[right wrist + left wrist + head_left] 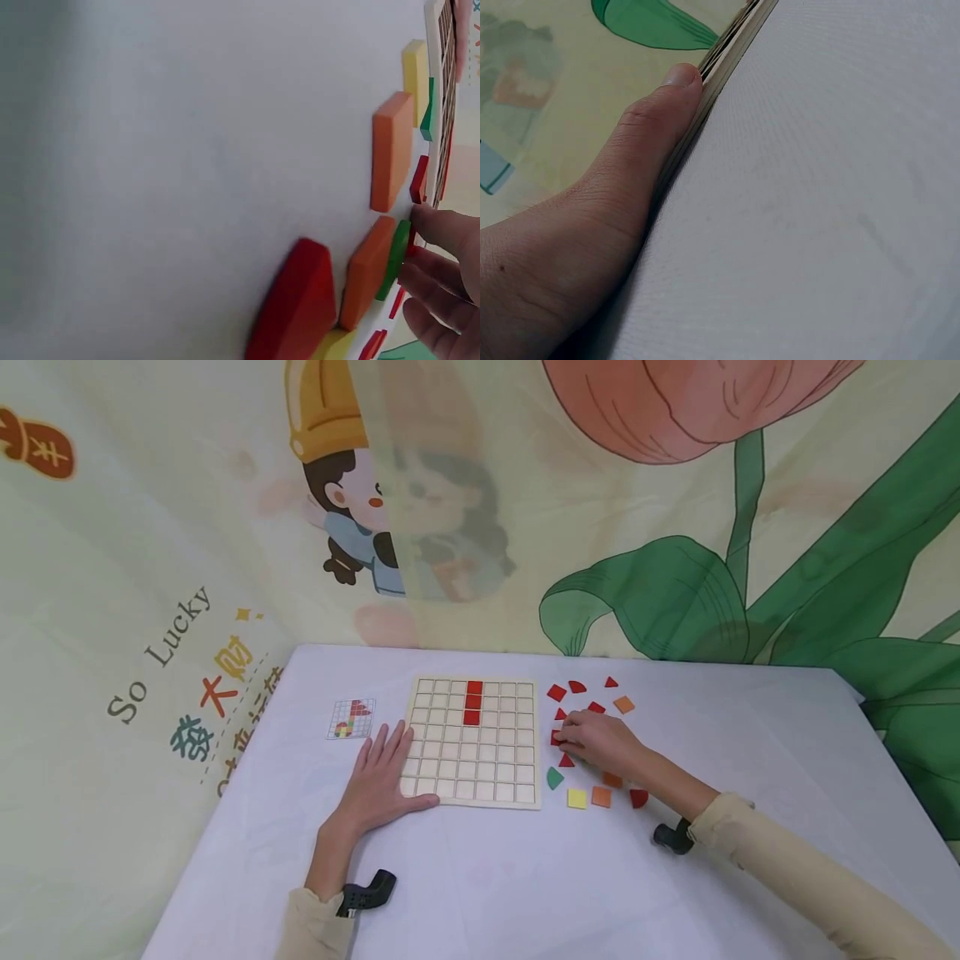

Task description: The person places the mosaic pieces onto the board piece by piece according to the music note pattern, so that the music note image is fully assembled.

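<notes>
A wooden grid board (472, 805) lies on the table, with three red squares (473, 702) in a column at its top middle. My left hand (378, 781) rests with fingers spread at the board's lower left corner. In the left wrist view its thumb (656, 124) lies along the board's edge. To the right of the board, my right hand (603, 742) pinches a red square tile (556, 737) between thumb and fingertips, low over the tabletop. Beside that hand lie a red triangle (566, 761) and a green quarter-round piece (554, 777).
A small printed pattern card (350, 718) lies left of the board. More loose pieces surround the right hand, including a yellow square (577, 798), an orange square (602, 797) and a red quarter-round piece (577, 687). A printed curtain (480, 618) hangs behind the table.
</notes>
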`<state>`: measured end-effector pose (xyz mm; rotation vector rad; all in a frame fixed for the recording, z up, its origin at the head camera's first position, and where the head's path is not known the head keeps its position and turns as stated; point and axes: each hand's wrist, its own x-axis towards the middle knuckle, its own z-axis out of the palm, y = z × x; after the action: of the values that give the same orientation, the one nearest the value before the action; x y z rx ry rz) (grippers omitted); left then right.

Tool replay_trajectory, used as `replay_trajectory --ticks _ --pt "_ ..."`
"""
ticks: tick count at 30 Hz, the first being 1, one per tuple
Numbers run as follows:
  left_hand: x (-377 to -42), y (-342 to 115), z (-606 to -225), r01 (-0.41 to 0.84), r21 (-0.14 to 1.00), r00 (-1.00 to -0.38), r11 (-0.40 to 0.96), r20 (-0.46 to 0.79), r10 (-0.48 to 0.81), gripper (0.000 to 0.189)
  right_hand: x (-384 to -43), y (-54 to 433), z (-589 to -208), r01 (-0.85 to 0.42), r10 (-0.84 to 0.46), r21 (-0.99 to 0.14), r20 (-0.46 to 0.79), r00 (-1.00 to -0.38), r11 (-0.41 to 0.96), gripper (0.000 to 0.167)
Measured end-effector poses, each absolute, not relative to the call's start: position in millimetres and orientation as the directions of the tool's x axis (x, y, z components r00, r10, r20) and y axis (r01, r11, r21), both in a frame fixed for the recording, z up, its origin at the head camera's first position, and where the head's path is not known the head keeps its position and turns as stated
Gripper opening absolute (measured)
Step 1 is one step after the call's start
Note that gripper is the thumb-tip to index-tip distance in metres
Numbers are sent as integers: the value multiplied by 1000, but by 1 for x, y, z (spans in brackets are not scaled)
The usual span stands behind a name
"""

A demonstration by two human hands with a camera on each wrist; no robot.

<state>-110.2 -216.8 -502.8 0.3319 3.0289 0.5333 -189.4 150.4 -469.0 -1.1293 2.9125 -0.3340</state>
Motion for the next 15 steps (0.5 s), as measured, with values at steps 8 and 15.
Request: replay_trajectory --ticks 8,15 --pt "-110 -217 -504 191 334 -976 923 -32 213 116 -199 137 -473 -648 -628 -206 159 -762 733 27" --pt "-110 -216 -502 195 344 -976 918 -21 215 116 -218 94 -467 -695 -685 -241 138 -715 677 23"
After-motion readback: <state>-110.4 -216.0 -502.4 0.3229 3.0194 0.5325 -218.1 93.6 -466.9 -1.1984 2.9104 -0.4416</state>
